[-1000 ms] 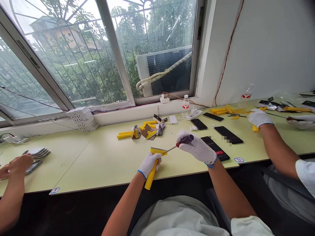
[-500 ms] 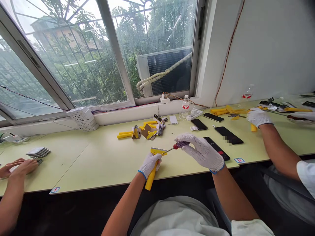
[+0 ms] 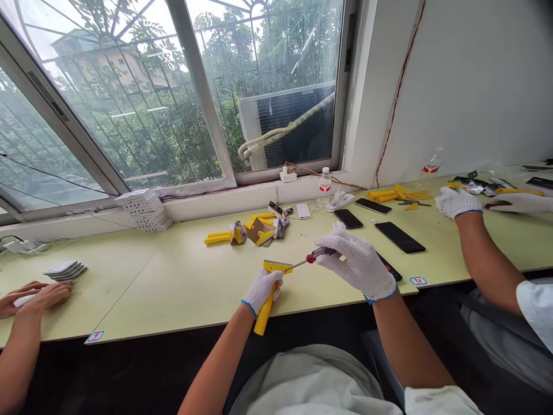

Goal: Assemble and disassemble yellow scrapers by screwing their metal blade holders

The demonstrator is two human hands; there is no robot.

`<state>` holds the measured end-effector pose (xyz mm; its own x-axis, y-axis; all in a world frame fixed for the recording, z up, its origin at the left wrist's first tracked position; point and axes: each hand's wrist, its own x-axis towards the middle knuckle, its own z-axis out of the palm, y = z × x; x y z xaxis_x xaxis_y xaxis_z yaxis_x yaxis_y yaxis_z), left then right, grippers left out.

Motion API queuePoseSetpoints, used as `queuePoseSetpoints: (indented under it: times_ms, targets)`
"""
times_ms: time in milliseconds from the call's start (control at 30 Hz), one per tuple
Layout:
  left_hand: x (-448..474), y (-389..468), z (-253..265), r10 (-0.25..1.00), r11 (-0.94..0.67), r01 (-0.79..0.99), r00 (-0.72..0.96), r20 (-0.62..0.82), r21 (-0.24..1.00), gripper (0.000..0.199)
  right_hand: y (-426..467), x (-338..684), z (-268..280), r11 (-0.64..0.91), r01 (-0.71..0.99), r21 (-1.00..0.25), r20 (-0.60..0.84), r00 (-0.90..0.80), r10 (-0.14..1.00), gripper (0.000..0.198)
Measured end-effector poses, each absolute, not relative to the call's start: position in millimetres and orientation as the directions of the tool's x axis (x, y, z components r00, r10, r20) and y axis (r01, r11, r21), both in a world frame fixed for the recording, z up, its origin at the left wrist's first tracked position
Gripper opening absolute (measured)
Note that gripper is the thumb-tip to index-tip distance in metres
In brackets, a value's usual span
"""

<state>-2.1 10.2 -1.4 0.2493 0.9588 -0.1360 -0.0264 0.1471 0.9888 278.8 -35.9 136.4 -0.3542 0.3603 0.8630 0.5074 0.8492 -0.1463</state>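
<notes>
The yellow scraper (image 3: 270, 288) lies just below the middle of the frame, its handle slanting down off the counter's (image 3: 173, 282) near edge and its flat head resting on the surface, so the counter props the part being worked on. Your left hand (image 3: 261, 290) has its gloved fingers clamped around the handle just under the head, which keeps the tool from turning. Your right hand (image 3: 356, 262) comes in from the right with its fingers closed on the red-handled screwdriver (image 3: 309, 259), held low and nearly level so the thin shaft meets the head of the scraper from the side.

Just behind your right hand a dark phone (image 3: 389, 268) lies flat, partly hidden by the glove, and two more phones (image 3: 400, 237) lie further back. Above the scraper, toward the window sill, a pile of yellow handles and loose parts (image 3: 253, 229) sits within reach. At the right edge of the frame a co-worker's gloved hands (image 3: 458, 202) work among more yellow parts; at the lower left another person's bare hands (image 3: 32, 295) rest near a stack of flat pieces (image 3: 64, 269).
</notes>
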Motion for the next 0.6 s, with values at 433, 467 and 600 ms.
queuePoseSetpoints:
  times_ms: [433, 467, 600]
  targets:
    - [0, 8, 3, 0.965, 0.133, -0.026, 0.233, -0.123, 0.991, 0.03, -45, 279, 135, 0.847, 0.414, -0.334, 0.74, -0.441, 0.508, 0.046]
    - [0, 8, 4, 0.965, 0.131, -0.027, 0.234, -0.121, 0.991, 0.031, -45, 279, 134, 0.852, 0.391, -0.347, 0.739, -0.446, 0.505, 0.049]
    - [1, 7, 6, 0.965, 0.13, -0.02, 0.234, -0.122, 0.991, 0.032, -44, 281, 134, 0.867, 0.369, -0.336, 0.759, -0.439, 0.481, 0.048]
